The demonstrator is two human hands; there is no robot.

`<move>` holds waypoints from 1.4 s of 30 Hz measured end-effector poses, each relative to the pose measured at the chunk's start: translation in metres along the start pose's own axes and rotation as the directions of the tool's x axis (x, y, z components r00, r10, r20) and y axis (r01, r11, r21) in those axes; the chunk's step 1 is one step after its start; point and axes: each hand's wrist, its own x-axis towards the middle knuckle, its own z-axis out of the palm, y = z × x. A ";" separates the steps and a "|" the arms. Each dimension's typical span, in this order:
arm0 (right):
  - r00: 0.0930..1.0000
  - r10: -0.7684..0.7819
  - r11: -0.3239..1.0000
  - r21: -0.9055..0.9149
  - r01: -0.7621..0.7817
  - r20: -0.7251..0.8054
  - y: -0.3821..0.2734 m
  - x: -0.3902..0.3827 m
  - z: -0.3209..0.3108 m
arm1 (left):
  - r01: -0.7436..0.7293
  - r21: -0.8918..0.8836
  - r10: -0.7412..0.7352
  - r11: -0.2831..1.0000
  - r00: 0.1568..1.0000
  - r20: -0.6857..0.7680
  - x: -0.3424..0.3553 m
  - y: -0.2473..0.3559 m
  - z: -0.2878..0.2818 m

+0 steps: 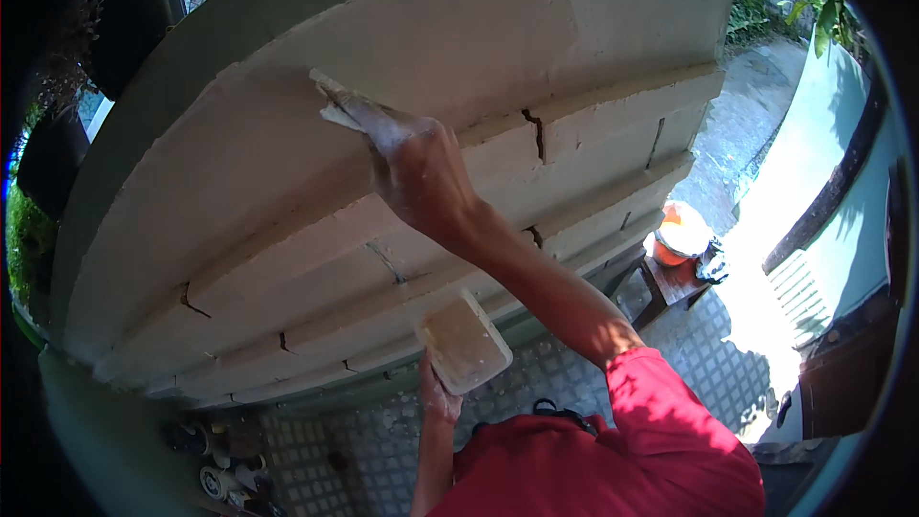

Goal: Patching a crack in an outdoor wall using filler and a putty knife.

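Observation:
My right hand (421, 172) reaches up to the pale plastered wall (459, 38), closed around a flat, whitish scraper (340, 101) smeared with plaster. The scraper's tip is at the wall's smooth upper band; whether it presses on the surface I cannot tell. Lower down, my left hand (440, 393) grips a beige rectangular tub (467, 342) with rounded corners by its side. Some of the left fingers are hidden behind the tub, and it is held tilted close to the wall's lower ledges.
Stepped ledges with dark cracks (534, 134) run across the wall. An orange and white bucket (682, 233) stands on a small wooden table (673, 278) at right. Black pots (134, 19) line the far left. Assorted items (225, 474) lie on the tiled floor (316, 455).

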 end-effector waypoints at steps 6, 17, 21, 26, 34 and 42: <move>0.927 0.187 0.970 -0.088 -0.227 -0.326 0.052 0.032 -0.080 | -0.028 0.055 0.025 0.998 0.998 0.062 -0.001 -0.009 0.010; 0.979 -0.067 0.960 0.255 0.117 -0.194 0.018 0.005 -0.049 | -0.038 -0.006 0.038 0.999 0.999 0.011 0.010 -0.008 0.024; 0.945 0.200 0.969 -0.087 -0.230 -0.260 0.061 0.033 -0.090 | -0.053 -0.001 0.053 0.999 0.998 0.018 0.001 0.000 0.037; 0.979 -0.042 0.990 -0.142 0.013 -0.202 0.054 0.019 -0.040 | -0.057 0.021 0.056 0.998 0.998 0.035 -0.002 -0.011 0.043; 0.958 0.208 0.978 0.047 -0.202 -0.200 0.048 0.021 -0.093 | -0.059 -0.040 0.060 0.997 0.998 0.025 -0.018 -0.036 0.045; 0.930 0.201 0.953 -0.160 -0.259 -0.307 0.086 0.022 -0.076 | -0.031 0.040 0.030 0.999 0.999 0.011 -0.027 -0.045 0.036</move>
